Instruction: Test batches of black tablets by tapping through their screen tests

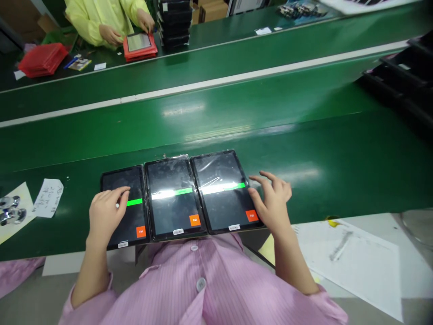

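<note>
Three black tablets lie side by side at the near edge of the green bench: a left tablet (130, 221), a middle tablet (172, 212) and a right tablet (219, 203). Each dark screen shows a green bar and a red or orange "Fail" box. My left hand (106, 214) is over the left tablet, fingers curled and the thumb close to the index fingertip, with nothing visible between them. At the right tablet's right edge, my right hand (273, 198) has its fingers spread and holds nothing; contact with the edge is unclear.
Left lie a handwritten paper slip (48, 197) and a sheet with shiny round parts (13, 211). Black trays (402, 76) stand at right. Across the bench, a person in yellow (104, 22) handles a red-edged item (140, 47) beside a black stack (175, 22) and red pouches (43, 59).
</note>
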Demonstrator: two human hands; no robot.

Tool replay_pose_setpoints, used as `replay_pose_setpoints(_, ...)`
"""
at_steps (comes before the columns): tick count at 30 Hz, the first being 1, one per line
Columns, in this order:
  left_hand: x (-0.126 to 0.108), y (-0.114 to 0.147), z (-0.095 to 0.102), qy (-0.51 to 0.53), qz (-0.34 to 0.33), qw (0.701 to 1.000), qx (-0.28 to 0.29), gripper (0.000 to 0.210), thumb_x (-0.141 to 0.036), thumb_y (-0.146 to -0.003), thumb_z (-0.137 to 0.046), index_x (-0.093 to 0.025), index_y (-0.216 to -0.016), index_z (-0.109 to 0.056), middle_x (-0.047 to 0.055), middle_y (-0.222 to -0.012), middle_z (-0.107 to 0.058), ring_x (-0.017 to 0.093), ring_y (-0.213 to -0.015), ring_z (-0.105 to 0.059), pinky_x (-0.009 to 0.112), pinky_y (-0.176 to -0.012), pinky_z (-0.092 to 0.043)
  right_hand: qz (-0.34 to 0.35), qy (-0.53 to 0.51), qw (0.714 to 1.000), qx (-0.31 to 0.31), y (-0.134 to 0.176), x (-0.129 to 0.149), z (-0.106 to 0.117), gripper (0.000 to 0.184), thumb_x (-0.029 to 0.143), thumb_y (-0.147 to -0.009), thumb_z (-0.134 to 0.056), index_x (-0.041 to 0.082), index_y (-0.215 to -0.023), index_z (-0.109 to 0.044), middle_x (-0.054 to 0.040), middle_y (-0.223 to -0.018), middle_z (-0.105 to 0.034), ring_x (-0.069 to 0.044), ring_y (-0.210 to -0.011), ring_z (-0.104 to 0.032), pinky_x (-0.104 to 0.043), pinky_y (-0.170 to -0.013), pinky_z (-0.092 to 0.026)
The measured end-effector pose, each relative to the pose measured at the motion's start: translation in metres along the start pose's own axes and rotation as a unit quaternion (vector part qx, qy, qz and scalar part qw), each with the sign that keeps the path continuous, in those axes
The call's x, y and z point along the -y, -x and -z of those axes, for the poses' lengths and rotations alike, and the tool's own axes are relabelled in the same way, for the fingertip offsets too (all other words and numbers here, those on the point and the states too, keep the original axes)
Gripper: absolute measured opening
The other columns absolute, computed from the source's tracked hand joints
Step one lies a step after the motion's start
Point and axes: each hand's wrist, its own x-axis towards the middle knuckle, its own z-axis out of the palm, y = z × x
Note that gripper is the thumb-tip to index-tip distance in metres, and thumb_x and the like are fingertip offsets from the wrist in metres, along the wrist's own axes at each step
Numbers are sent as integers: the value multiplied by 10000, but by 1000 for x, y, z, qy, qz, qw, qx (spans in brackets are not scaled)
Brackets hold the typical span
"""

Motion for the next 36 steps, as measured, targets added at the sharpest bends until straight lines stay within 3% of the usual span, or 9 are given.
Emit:
replay_pose_setpoints(2, 4, -15, -2, 11, -2, 999, 36, 353, -412, -1025, -420, -217, -1101, -703, 61, -894, -739, 256, -824, -663, 407, -856, -488, -40, -80, 996, 14, -13, -9, -7, 423, 496, -968, -460, 246, -1243, -662, -145, -1231, -649, -348, -1170, -567, -617, -1056, -389)
replay_pose_setpoints(4, 8, -32, -8, 8, -10, 998, 63, 379, -437, -1019, -427, -213, -1216, -661, 104, -1104, -726, 296, -1035, -652, 458, -977, -465, -83, -184, 979, 41, -27, -16, -16, 448, 510, -951, -488, 234, -1259, -659, -114, -1089, -705, -298, -1023, -639, -511, -956, -490)
replay_pose_setpoints(6, 13, -48, -16, 0, -16, 996, 87, 439, -452, -1003, -469, -226, -1366, -571, 145, -1399, -603, 345, -1303, -532, 573, -1144, -324, -125, -268, 953, 61, -40, -19, -26, 461, 517, -900, -569, 227, -1239, -683, -81, -985, -727, -262, -899, -665, -448, -872, -530)
replay_pose_setpoints(9, 22, -68, -26, 39, -15, 985, 165, 641, -471, -971, -549, -293, -1549, -339, 143, -1623, -355, 376, -1492, -313, 718, -1187, -102, -171, -333, 926, 44, -52, -17, -39, 463, 507, -788, -694, 205, -1136, -738, -71, -943, -742, -250, -859, -672, -414, -823, -542)
replay_pose_setpoints(13, 38, -81, -27, 98, -21, 967, 236, 752, -482, -941, -609, -375, -1578, -223, 106, -1507, -512, 332, -1416, -432, 713, -1187, -92, -204, -370, 906, 22, -55, -14, -45, 455, 504, -726, -751, 206, -1070, -748, -80, -973, -756, -255, -883, -686, -406, -824, -544)
replay_pose_setpoints(17, 48, -82, -21, 93, -59, 963, 247, 541, -455, -953, -595, -388, -1464, -430, 89, -1443, -534, 323, -1363, -466, 725, -1179, -79, -213, -369, 905, 4, -54, -15, -46, 362, 489, -683, -771, 212, -914, -737, -69, -875, -750, -246, -832, -685, -386, -786, -546)
replay_pose_setpoints(21, 48, -82, -20, 117, -130, 945, 278, 254, -437, -992, -513, -342, -1152, -686, 63, -1518, -420, 324, -1397, -414, 649, -1211, -151, -223, -363, 905, -8, -55, -15, -47, 336, 493, -649, -785, 213, -821, -718, -56, -789, -726, -217, -743, -653, -339, -692, -523)
replay_pose_setpoints(29, 45, -94, -21, 124, -151, 929, 314, 198, -378, -971, -549, -296, -1031, -719, 82, -1430, -427, 330, -1374, -413, 560, -1146, -334, -239, -385, 891, 27, -58, -26, -46, 324, 479, -617, -846, 216, -735, -698, -31, -687, -685, -168, -601, -585, -278, -546, -452)
replay_pose_setpoints(36, 44, -101, -16, 152, -124, 925, 325, 244, -457, -923, -608, -284, -1087, -661, 80, -1383, -483, 303, -1275, -518, 455, -1053, -431, -186, -410, 892, 39, -58, -27, -51, 350, 476, -717, -798, 262, -986, -732, -43, -952, -739, -223, -858, -676, -334, -773, -543)
